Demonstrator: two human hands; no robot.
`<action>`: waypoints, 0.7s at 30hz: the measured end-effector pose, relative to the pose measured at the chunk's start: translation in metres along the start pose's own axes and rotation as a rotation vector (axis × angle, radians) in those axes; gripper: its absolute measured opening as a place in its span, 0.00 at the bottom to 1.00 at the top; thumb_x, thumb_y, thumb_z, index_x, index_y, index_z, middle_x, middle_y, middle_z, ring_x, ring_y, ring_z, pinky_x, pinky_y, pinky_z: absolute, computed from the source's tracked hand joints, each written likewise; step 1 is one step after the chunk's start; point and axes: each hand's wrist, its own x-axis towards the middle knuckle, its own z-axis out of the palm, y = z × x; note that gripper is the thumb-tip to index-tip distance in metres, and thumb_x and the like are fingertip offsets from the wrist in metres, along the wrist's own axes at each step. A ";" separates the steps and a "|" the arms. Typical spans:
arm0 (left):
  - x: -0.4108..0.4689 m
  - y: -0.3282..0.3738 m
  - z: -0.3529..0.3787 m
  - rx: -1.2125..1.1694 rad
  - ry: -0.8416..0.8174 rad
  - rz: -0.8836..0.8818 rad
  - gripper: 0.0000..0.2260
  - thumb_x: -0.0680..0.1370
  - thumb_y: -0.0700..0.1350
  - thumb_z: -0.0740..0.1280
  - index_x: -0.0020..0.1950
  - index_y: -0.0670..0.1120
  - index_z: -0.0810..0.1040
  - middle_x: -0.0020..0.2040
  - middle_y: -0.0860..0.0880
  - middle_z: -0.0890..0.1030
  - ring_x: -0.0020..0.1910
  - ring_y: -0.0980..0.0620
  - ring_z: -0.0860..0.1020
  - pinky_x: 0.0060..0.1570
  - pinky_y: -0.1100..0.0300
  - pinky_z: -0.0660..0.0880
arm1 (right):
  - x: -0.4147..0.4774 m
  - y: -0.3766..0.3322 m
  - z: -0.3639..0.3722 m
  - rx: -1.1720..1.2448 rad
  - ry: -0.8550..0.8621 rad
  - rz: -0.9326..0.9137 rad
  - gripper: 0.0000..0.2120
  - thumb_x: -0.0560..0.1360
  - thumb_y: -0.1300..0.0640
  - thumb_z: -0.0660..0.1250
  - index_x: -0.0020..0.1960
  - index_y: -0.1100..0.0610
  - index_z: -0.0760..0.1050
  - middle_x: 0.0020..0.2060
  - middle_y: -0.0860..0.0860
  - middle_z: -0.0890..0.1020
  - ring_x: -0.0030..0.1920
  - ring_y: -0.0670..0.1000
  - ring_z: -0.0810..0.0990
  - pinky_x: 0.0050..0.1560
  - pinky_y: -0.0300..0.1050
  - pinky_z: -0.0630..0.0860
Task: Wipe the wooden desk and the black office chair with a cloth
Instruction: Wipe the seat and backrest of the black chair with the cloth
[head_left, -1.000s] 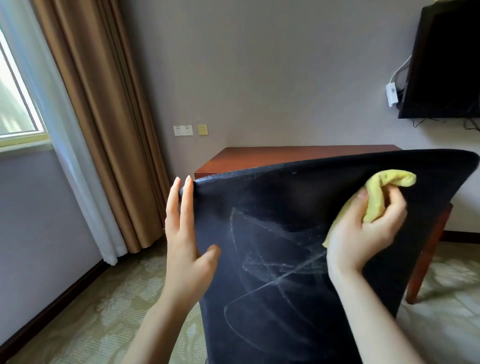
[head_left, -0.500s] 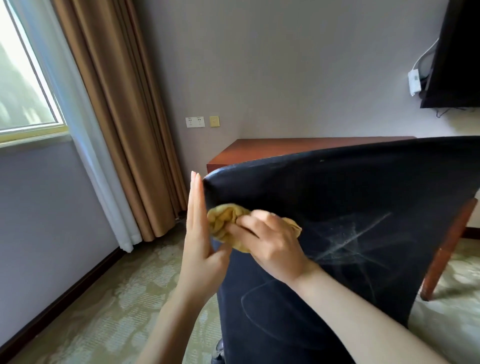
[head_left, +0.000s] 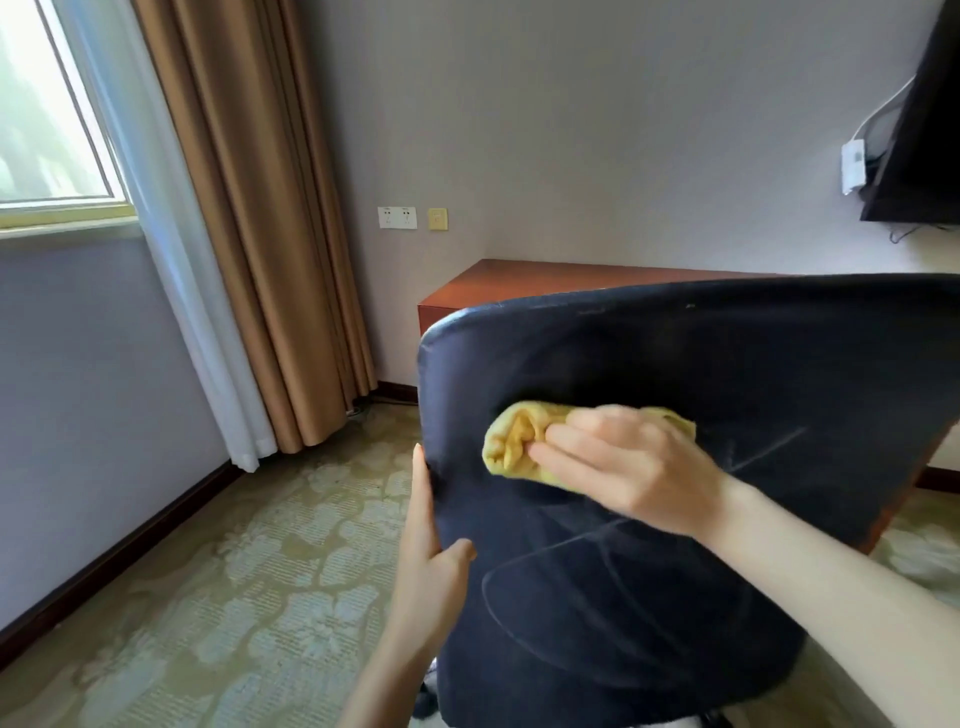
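Fingers, right: the fingers (head_left: 558, 457) of the right hand (head_left: 623, 467) are curled over a bunched yellow cloth (head_left: 511, 441), which is gripped and pressed flat against the chair back.
Fingers, left: the fingers (head_left: 420, 483) of the left hand (head_left: 431, 561) are laid nearly straight along the left edge of the backrest, with the thumb set on the rear face; the edge is pinched between them.
Chair: the black office chair (head_left: 675, 597) is seen from behind, close in front of the person; pale streaks are visible on its fabric.
Reason for hold: the backrest is judged to be steadied by the left hand so that it is not swivelled or pushed away under the wiping pressure.
Cloth position: upper left part of the backrest, just beside the held edge.
Tabletop: the wooden tabletop (head_left: 545, 280) is visible behind the chair, against the wall; it is not touched.
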 end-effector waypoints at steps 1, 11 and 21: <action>0.000 -0.001 -0.001 0.005 -0.008 -0.006 0.41 0.71 0.21 0.57 0.77 0.52 0.49 0.75 0.61 0.51 0.73 0.64 0.52 0.74 0.56 0.55 | 0.012 0.004 -0.003 -0.029 0.030 0.014 0.06 0.76 0.64 0.68 0.48 0.60 0.84 0.42 0.52 0.84 0.42 0.52 0.82 0.41 0.46 0.80; 0.000 -0.005 -0.007 0.033 0.004 -0.024 0.43 0.69 0.20 0.53 0.73 0.59 0.55 0.74 0.64 0.58 0.71 0.68 0.57 0.72 0.50 0.61 | 0.077 -0.009 0.027 -0.076 0.257 0.148 0.07 0.77 0.61 0.68 0.52 0.60 0.83 0.44 0.53 0.84 0.50 0.50 0.73 0.50 0.43 0.76; 0.008 -0.014 -0.012 0.110 0.035 0.027 0.37 0.69 0.21 0.53 0.72 0.51 0.64 0.67 0.60 0.70 0.63 0.74 0.66 0.58 0.78 0.64 | 0.017 -0.051 0.063 0.063 0.052 0.122 0.06 0.75 0.63 0.68 0.48 0.59 0.84 0.43 0.51 0.84 0.46 0.50 0.83 0.49 0.43 0.79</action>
